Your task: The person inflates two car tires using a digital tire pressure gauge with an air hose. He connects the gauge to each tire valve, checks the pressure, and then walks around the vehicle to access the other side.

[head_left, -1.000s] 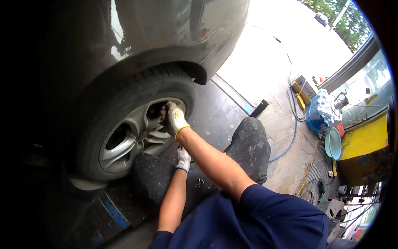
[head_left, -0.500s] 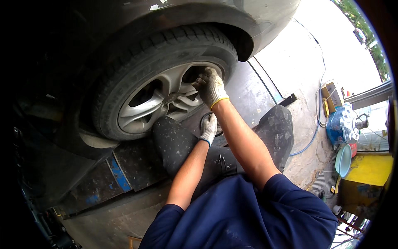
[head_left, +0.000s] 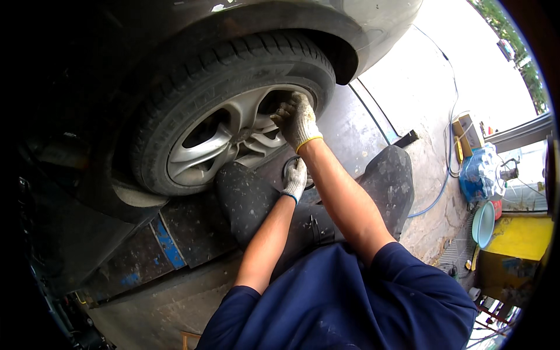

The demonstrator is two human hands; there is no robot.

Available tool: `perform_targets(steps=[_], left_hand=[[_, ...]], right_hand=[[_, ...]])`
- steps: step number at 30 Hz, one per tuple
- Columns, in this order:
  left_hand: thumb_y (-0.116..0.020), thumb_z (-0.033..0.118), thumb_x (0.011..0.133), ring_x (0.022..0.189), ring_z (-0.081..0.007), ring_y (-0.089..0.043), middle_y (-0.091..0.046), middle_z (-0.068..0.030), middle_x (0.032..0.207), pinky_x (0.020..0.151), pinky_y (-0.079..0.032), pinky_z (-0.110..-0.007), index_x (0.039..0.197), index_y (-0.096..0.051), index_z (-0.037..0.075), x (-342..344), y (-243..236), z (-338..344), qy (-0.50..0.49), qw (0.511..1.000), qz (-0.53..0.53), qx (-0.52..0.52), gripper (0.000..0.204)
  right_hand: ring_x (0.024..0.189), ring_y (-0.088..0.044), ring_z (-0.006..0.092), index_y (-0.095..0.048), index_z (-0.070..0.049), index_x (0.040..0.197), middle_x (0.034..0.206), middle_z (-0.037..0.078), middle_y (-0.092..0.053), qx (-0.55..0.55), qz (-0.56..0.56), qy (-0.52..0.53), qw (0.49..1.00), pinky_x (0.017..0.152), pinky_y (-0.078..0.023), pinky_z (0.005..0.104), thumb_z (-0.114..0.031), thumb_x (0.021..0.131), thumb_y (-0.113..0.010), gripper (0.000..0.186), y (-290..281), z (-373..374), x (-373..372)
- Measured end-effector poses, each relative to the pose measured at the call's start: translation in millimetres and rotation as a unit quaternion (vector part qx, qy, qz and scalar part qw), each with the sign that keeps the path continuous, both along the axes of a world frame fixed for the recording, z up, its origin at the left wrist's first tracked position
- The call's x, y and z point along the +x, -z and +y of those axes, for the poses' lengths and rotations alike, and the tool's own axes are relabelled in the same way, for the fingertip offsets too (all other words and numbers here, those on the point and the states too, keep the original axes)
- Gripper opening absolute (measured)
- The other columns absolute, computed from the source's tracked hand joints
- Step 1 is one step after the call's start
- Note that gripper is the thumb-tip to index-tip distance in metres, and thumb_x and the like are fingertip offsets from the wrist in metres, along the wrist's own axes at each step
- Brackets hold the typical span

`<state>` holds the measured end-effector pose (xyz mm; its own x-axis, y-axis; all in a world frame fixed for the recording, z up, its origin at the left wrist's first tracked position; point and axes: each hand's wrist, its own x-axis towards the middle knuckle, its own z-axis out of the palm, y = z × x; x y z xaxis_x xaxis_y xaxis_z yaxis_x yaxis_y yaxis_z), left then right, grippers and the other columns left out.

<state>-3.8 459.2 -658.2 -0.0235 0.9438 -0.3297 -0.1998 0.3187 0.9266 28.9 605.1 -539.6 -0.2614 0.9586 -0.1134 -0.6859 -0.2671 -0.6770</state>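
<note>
A dark grey car (head_left: pixel 373 32) stands over a tyre (head_left: pixel 160 134) on a silver five-spoke wheel (head_left: pixel 198 153). My right hand (head_left: pixel 294 116), in a soiled knit glove with a yellow cuff, is at the upper right of the rim, fingers curled; what they grip is hidden. My left hand (head_left: pixel 294 178), in a knit glove with a blue cuff, is lower, just right of the wheel, closed on a dark round object (head_left: pixel 309 181) that it partly hides. My knees in spotted dark trousers (head_left: pixel 385 186) lie either side of it.
A metal ramp plate (head_left: pixel 359 140) lies right of the wheel. Further right are a blue hose (head_left: pixel 434 201), a cardboard box (head_left: pixel 469 131), wrapped blue bottles (head_left: pixel 478 175), a pale blue basin (head_left: pixel 484 224) and a yellow panel (head_left: pixel 522 236), by a window frame and a bright open doorway.
The view has tilted, so wheel and hands appear higher and further right than a second ago. A dark round object now shows at my left hand. In the last half second little has moved.
</note>
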Motion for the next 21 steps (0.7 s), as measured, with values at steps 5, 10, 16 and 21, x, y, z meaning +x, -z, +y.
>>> perform_targets(steps=[5, 10, 16, 21], left_hand=[[-0.044, 0.052, 0.1, 0.064, -0.0232, -0.072, -0.072, -0.0141, 0.078, 0.056, -0.059, -0.033, 0.094, -0.067, -0.003, -24.5, 33.7, -10.0, -0.03, 0.998, -0.032, -0.033, 0.06], [-0.044, 0.053, 0.099, 0.062, -0.0229, -0.071, -0.072, -0.0137, 0.078, 0.056, -0.059, -0.033, 0.093, -0.067, -0.003, -3.8, -12.8, -6.1, 0.022, 0.996, 0.089, -0.014, 0.061], [-0.048, 0.054, 0.098, 0.06, -0.0218, -0.07, -0.071, -0.0117, 0.075, 0.053, -0.057, -0.031, 0.093, -0.066, -0.002, -13.0, -6.9, -8.9, -0.006, 0.998, 0.059, -0.023, 0.058], [-0.048, 0.054, 0.098, 0.059, -0.0217, -0.069, -0.07, -0.0117, 0.075, 0.052, -0.056, -0.031, 0.096, -0.066, 0.001, -11.0, -60.6, -16.2, -0.015, 0.994, 0.058, -0.087, 0.056]], right_hand=[[0.065, -0.043, 0.0134, -0.048, -0.017, 0.082, 0.078, 0.0, -0.049, -0.168, 0.101, 0.029, 0.98, 0.061, -0.037, 0.0297, -0.021, 0.101, -0.042, 0.02, -64.3, -38.0, -28.8], [0.058, -0.047, 0.0174, -0.056, -0.009, 0.093, 0.072, 0.003, -0.051, -0.11, -0.145, 0.128, 0.975, 0.062, -0.045, 0.0331, -0.021, 0.098, -0.052, 0.013, -72.5, -30.7, -6.1], [0.058, -0.045, 0.014, -0.054, -0.008, 0.087, 0.067, 0.0, -0.044, -0.194, 0.079, 0.073, 0.975, 0.056, -0.042, 0.0292, -0.024, 0.098, -0.05, 0.02, -77.8, -33.7, -16.2], [0.047, -0.036, 0.0142, -0.05, -0.013, 0.08, 0.058, -0.002, -0.041, -0.258, 0.278, 0.005, 0.925, 0.044, -0.034, 0.029, -0.031, 0.099, -0.044, 0.027, -81.2, -34.6, -7.8]])
